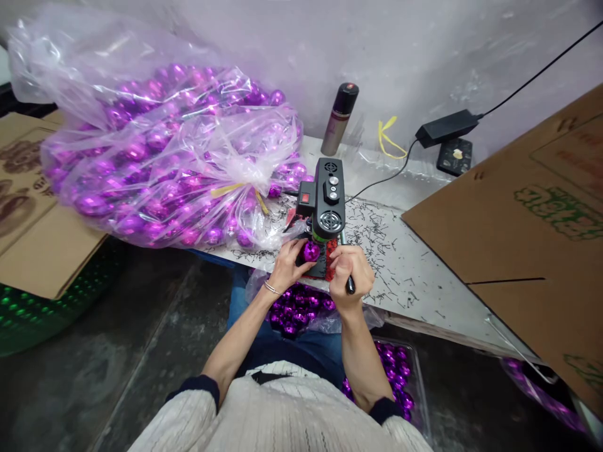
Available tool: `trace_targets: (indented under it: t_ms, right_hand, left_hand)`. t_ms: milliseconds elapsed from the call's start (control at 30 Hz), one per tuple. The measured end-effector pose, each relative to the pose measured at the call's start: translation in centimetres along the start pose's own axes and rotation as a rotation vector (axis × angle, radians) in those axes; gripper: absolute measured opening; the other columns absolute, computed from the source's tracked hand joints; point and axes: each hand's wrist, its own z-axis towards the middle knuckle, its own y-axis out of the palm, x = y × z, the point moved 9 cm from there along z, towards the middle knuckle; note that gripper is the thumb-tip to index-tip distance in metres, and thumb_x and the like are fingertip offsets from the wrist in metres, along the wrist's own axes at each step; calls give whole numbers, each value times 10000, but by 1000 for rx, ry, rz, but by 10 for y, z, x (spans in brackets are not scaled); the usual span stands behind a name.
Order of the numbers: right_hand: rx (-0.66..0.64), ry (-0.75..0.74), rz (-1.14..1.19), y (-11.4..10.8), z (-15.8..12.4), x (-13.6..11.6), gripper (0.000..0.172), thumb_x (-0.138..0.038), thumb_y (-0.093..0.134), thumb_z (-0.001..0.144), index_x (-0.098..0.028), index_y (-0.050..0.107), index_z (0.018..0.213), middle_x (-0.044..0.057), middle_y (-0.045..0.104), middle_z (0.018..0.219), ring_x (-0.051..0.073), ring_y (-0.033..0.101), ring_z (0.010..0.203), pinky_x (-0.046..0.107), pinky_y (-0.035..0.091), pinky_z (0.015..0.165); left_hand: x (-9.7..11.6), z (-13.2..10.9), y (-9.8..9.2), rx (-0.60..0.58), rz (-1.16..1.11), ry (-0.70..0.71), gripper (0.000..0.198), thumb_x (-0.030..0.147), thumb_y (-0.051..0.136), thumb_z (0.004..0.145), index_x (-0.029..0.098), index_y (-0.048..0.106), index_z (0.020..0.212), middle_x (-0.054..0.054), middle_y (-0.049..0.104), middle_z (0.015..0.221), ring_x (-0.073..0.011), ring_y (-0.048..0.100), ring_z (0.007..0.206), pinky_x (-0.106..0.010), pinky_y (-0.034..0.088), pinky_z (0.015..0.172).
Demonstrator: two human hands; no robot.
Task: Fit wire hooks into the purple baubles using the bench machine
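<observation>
Under the head of a small black bench press [330, 198], my left hand [287, 267] pinches a shiny purple ball [311, 252] between thumb and fingers. A bracelet circles that wrist. My right hand [351, 270] is closed around the black-ended lever handle [350, 285] on the right side of the press. The press has a red switch and round vents on top. Whether the ball touches the tool above it cannot be made out. Beneath the hands, on my lap, lie many more purple balls [296, 307] in clear plastic.
A large tied plastic bag [179, 163] of purple balls fills the left of the table [400, 251], where black bits are scattered. Behind stand a spray can [339, 119] and a power adapter [447, 129]. Cardboard boxes [527, 232] flank both sides; a tray [417, 383] of balls sits lower right.
</observation>
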Motion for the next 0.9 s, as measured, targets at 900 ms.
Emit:
trace_targets:
  t_ms: [900]
  right_hand:
    - [13,-22,-33,9,-36,19,232,-201,428,978,-225,538,775,19,628,776,141,613,682,302,500,629]
  left_hand:
    - [-21,-1,19,0,-47,-119,652,442,766,845,190,548,1406,-152,656,1363,-304,621,1276,-484,500,1086]
